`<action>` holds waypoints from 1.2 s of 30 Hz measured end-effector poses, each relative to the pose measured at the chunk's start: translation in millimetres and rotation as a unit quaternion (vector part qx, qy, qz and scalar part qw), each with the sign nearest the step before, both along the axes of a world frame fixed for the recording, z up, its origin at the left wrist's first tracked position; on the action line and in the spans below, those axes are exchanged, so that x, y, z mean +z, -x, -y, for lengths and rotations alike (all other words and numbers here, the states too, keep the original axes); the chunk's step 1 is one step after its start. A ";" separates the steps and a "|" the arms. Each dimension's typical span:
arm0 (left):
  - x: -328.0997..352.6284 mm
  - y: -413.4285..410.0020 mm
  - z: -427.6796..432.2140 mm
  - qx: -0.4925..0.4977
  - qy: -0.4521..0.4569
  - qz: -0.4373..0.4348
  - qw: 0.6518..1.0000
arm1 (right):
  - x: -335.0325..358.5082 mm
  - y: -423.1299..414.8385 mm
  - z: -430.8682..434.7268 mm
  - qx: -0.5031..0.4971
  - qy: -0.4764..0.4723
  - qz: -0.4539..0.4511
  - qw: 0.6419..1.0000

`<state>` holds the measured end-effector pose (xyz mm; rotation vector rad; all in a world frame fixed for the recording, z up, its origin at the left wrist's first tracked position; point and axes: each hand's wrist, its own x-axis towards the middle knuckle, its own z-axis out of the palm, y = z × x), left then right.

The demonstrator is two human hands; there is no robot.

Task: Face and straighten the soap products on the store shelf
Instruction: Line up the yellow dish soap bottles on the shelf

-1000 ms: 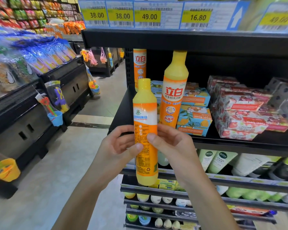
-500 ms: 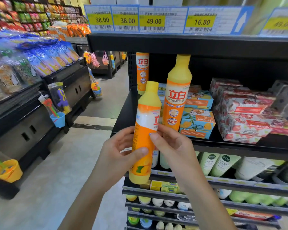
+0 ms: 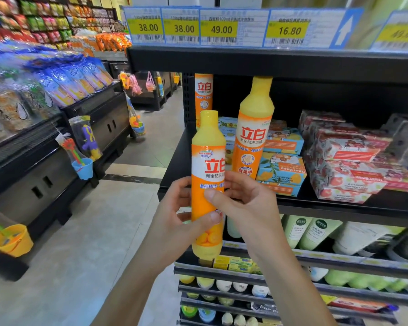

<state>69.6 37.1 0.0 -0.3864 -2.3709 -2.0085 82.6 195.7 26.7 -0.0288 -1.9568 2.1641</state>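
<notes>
An orange-and-yellow dish soap bottle [image 3: 207, 161] stands upright in the air in front of the black shelf [image 3: 339, 208], its front label with red characters facing me. My left hand [image 3: 174, 220] grips its lower half, thumb across the front. My right hand [image 3: 243, 203] pinches the bottle's right side at mid-height. A second, taller bottle [image 3: 253, 128] stands on the shelf just behind, label forward. A third bottle [image 3: 203, 95] stands further back at the shelf's left end.
Blue-and-yellow soap boxes [image 3: 280, 170] and red-and-white soap boxes [image 3: 346, 170] are stacked to the right on the same shelf. Price tags [image 3: 222, 27] line the shelf above. Tubes and bottles fill the lower shelves [image 3: 316, 234]. An aisle and toy buckets [image 3: 83, 168] lie left.
The bottle has been turned in my hands from its back label to its front label facing me, and lifted slightly towards the shelf.
</notes>
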 end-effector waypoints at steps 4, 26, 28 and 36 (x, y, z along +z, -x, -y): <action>1.1 1.1 -0.6 0.006 -0.014 0.009 1.000 | -1.5 1.2 -3.3 0.012 0.006 0.006 1.000; 3.3 6.7 -9.7 0.003 -0.017 0.030 0.999 | -2.3 -0.3 -12.5 0.005 -0.021 -0.027 0.999; 7.0 10.2 -11.3 0.004 -0.018 0.023 1.000 | -3.1 -3.5 -19.5 0.009 -0.046 -0.040 0.998; 27.8 30.7 -10.6 0.034 -0.022 0.006 0.999 | -26.4 -8.3 -64.6 -0.140 -0.354 -0.071 0.922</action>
